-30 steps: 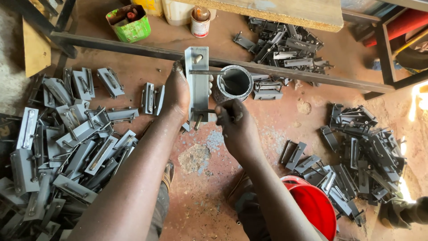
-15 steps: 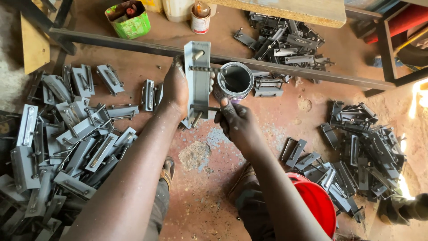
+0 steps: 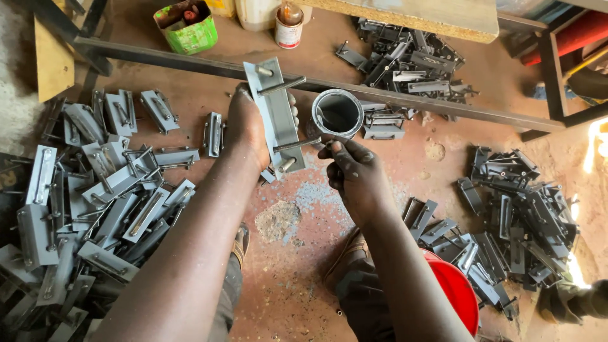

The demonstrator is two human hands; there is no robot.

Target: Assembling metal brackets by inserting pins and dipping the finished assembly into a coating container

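Right hand [image 3: 358,177]: fingers [image 3: 334,151] pinched on the free end of the lower threaded bolt [image 3: 296,144], which projects toward 3 o'clock from a grey metal plate [image 3: 273,114]. Left hand [image 3: 248,130]: fingers clenched around the plate's far edge, holding it upright and tilted slightly, at 9 o'clock from the right hand. A second threaded bolt [image 3: 282,84] projects from the plate's upper part, at 12 o'clock from the pinched one; no finger touches it. The plate is held in the air above the reddish floor [image 3: 297,266], just in front of a dark steel bar [image 3: 405,98] that crosses the view.

Containers: an open grey metal cup [image 3: 337,113] stands just beside the plate at 3 o'clock; its contents cannot be told. A green tin [image 3: 187,28] at 11 o'clock holds small reddish items. A small can [image 3: 289,26] at 12 o'clock has a reddish lid or fill. A red bucket [image 3: 457,294] lies at 5 o'clock, partly behind the right forearm; its inside is not visible.

Surroundings: a large heap of like grey plates [image 3: 82,202] at 8 o'clock; a darker heap of metal parts [image 3: 519,221] at 4 o'clock; another dark heap [image 3: 405,57] at 1 o'clock beyond the bar.
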